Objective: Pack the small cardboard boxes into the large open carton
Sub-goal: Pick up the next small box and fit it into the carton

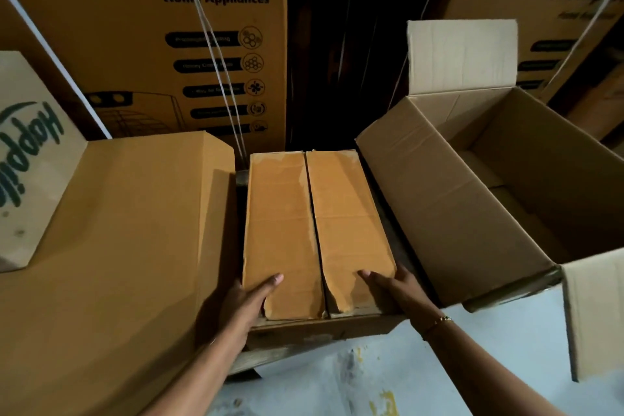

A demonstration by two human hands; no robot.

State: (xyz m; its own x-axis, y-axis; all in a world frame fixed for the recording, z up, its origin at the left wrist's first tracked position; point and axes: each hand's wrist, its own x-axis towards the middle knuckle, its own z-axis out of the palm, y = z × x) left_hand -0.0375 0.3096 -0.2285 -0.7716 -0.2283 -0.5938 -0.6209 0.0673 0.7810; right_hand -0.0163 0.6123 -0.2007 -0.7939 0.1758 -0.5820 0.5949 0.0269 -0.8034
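Note:
A small cardboard box (314,213) with two closed orange-brown top flaps lies in the centre, on a dark low surface. My left hand (250,300) grips its near left corner, thumb on top. My right hand (395,287) holds the near right corner, fingers resting on the right flap. The large open carton (449,213) stands just right of the box, its flaps up, tilted toward the box. Pale cardboard pieces (486,172) lie on its floor.
A big brown box (118,246) sits against the small box's left side, with a "Happilo" printed carton (30,162) on it. Tall "Crompton" cartons (175,37) with white straps stand behind. Pale stained floor (388,375) lies in front.

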